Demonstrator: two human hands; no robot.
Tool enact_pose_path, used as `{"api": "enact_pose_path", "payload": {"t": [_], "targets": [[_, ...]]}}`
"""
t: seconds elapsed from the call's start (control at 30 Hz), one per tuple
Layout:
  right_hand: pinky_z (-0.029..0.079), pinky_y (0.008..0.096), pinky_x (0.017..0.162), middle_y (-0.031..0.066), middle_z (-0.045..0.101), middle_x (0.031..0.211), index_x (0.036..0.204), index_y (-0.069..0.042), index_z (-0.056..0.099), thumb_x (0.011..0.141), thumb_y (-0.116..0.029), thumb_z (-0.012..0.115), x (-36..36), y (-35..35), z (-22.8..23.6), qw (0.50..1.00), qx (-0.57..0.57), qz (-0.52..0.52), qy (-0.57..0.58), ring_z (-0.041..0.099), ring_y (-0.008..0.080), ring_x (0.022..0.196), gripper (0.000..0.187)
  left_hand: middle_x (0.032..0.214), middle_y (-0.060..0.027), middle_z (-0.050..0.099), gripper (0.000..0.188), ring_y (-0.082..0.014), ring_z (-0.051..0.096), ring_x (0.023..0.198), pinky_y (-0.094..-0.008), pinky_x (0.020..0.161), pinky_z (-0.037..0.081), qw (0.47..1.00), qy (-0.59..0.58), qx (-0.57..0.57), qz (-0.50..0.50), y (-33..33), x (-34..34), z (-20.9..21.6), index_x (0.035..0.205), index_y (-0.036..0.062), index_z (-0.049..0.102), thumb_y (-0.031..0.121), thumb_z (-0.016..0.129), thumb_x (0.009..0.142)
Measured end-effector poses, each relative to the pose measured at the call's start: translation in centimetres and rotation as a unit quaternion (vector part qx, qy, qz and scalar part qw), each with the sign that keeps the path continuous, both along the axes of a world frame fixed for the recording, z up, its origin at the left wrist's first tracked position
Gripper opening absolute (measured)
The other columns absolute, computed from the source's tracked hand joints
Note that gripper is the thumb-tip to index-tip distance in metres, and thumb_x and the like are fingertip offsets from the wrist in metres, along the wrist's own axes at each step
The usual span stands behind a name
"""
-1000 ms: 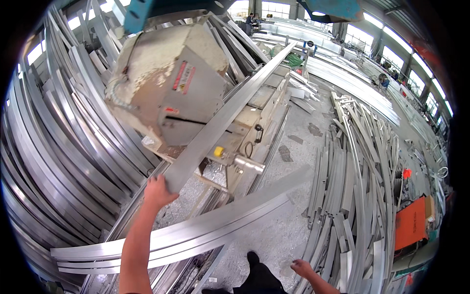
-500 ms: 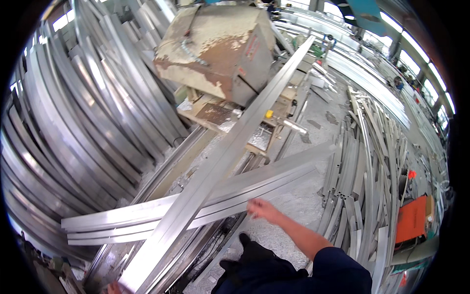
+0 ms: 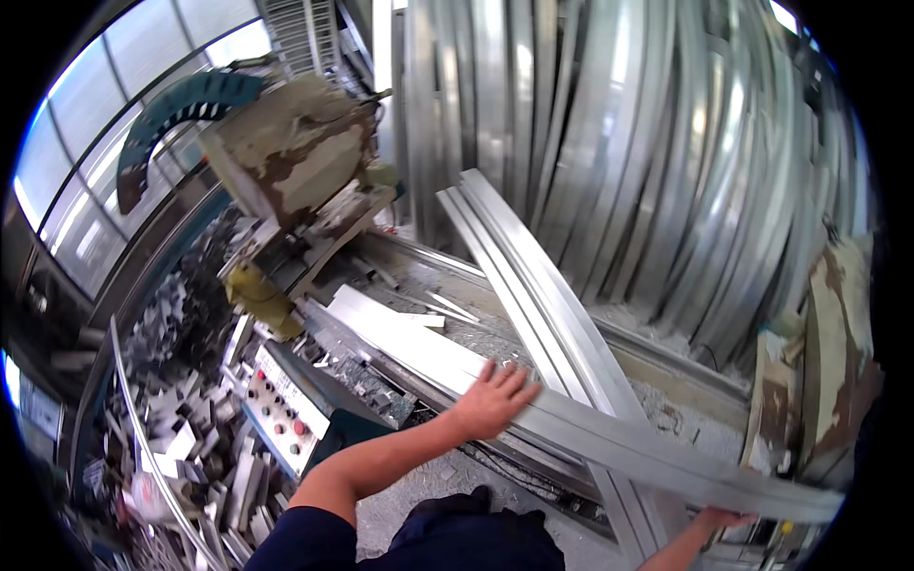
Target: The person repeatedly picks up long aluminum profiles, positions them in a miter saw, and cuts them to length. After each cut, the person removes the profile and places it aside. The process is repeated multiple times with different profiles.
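A long silver aluminium profile [image 3: 624, 440] runs from the middle of the view down to the right. My left hand [image 3: 495, 401] lies on top of it, fingers spread out across the metal. Farther right, my right hand [image 3: 721, 519] grips the profile's near lower edge, with part of its fingers hidden by the metal. Crossing beneath it are more aluminium profiles [image 3: 547, 285], slanting from the far middle toward me.
Tall aluminium lengths [image 3: 609, 143] stand behind. To the left are a worn machine housing [image 3: 295, 143], a button panel [image 3: 278, 411] and a heap of metal offcuts [image 3: 181, 447]. A second worn housing [image 3: 833, 352] stands at the right. Rails [image 3: 447, 257] run along the bench.
My view has swung left, bringing the button panel and offcuts into sight. The left hand now rests flat on the profile; the right, free in the air before, now holds it.
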State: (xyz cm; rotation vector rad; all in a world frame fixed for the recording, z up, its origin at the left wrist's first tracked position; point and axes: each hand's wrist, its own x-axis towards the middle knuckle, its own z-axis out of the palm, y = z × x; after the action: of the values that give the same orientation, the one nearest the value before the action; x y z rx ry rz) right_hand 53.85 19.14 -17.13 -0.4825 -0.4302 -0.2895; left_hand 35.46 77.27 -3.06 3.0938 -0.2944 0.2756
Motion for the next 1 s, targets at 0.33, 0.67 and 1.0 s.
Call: {"api": "enact_pose_path", "payload": {"t": [0.33,0.67,1.0], "targets": [[0.037,0.0514,0.107,0.0162,0.048,0.137,0.139,-0.005,0.042,0.095,-0.053,0.04,-5.2,18.6,3.6,0.904,-0.162,-0.264,0.295,0.047,0.0348,0.126,0.065,0.135,-0.0083,0.049,0.057,-0.0272,0.043,0.132,-0.0594,0.115,0.019,0.984,0.11,0.047,0.135,16.1,-6.4,3.6,0.135,0.0147,0.047,0.008,0.06,0.08],[0.042,0.0473,0.101,0.0111,0.057,0.116,0.118,-0.007,0.054,0.081,-0.042,0.071,-15.1,49.3,16.0,0.806,-0.054,0.297,0.509,0.054,0.0269,0.108,0.054,0.123,-0.0131,0.052,0.052,-0.0293,0.048,0.123,-0.0588,0.113,0.021,0.931,-0.327,0.029,0.158,21.1,-8.7,0.0,0.125,0.0231,0.049,0.012,0.063,0.076],[0.05,0.0459,0.09,0.0141,0.058,0.11,0.117,-0.004,0.052,0.089,-0.019,0.065,-17.2,55.4,12.5,0.718,-0.207,0.494,0.445,0.057,0.0265,0.101,0.034,0.102,-0.0099,0.05,0.064,-0.0312,0.048,0.107,-0.0449,0.105,0.033,0.996,-0.056,-0.039,0.061,33.2,-6.5,1.7,0.119,0.0137,0.05,0.004,0.072,0.059]]}}
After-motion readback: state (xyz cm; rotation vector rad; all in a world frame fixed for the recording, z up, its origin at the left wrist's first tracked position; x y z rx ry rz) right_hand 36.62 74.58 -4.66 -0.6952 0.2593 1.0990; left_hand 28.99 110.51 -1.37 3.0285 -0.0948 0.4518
